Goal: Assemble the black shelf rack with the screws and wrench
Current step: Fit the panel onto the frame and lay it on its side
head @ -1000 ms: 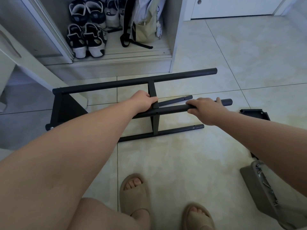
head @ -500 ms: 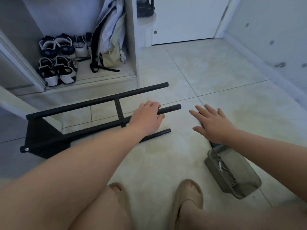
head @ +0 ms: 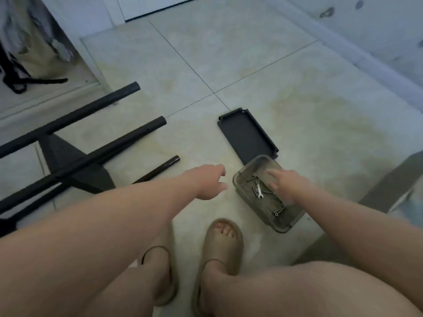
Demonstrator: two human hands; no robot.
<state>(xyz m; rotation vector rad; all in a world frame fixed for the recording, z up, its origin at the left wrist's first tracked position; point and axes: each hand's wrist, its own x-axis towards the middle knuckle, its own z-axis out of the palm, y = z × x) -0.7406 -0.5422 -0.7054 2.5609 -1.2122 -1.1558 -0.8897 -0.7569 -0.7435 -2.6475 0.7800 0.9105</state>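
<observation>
Pale tiled floor (head: 229,53). Black shelf rack (head: 91,157), part-built, laid at left. Wrench (head: 259,191) and screws (head: 278,211) seen in grey tray (head: 281,227); right hand (head: 286,184) spread over it, nothing gripped. Left hand (head: 209,183) held loosely curled, empty. Black end panel (head: 247,136) laid beyond tray.

Location: a home, likely the entry or hall. Evidence: pale tile floor (head: 229,53) with grout lines; a white closet (head: 88,62) open at floor level on my left, a bag (head: 34,42) hanging inside, its black strap (head: 39,81) trailing on the base. White door (head: 155,3) at the far end, baseboard (head: 343,49) along the wall. On my feet, slippers (head: 219,243) — house wear.
</observation>
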